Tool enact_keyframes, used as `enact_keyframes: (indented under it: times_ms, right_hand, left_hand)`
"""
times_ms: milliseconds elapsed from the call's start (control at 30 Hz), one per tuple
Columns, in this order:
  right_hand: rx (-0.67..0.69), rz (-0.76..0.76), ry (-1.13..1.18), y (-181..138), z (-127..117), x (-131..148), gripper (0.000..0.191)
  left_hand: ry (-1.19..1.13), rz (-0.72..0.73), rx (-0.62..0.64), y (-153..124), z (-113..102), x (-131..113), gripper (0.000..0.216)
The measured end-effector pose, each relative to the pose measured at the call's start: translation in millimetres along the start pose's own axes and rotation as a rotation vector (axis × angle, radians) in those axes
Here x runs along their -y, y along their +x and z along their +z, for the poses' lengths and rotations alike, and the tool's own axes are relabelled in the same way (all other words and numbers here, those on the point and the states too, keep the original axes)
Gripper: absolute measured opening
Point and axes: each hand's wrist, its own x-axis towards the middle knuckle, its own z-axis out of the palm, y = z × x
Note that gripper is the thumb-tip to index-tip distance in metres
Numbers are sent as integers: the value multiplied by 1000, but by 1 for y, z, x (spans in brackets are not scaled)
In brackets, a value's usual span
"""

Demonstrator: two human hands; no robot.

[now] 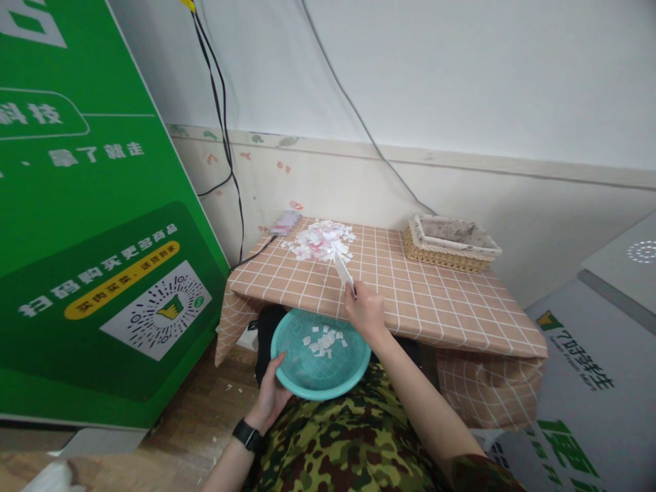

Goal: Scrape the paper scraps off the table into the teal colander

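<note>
My left hand point(274, 396) grips the near left rim of a round teal plastic colander point(297, 386), thumb over the edge. Low in front of me, just below the table's front edge, the colander has several white paper scraps point(326, 342) in it. Closed around the dark end of a white, flat, blade-like tool point(343, 270) is my right hand point(365, 311), above the table's front edge. The tool's far tip reaches the near side of a heap of white and pinkish paper scraps point(322, 239) on the table. Its exact kind is unclear.
A brown checked cloth covers the table point(394, 294). A lined wicker basket point(451, 242) stands at the back right, and a blurred-out item point(285, 223) lies at the back left. Black cables point(224, 137) hang beside a green printed panel point(92, 225). Scraps dot the floor.
</note>
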Motion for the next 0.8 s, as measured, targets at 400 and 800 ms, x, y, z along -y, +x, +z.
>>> enact_keyframes:
  times_ms: [400, 800]
  right_hand:
    - [51, -4, 33, 0, 2, 9, 24]
    - [102, 24, 60, 10, 19, 15, 26]
  left_hand:
    - [30, 18, -55, 2, -2, 2, 45]
    - [4, 4, -45, -2, 3, -1, 46]
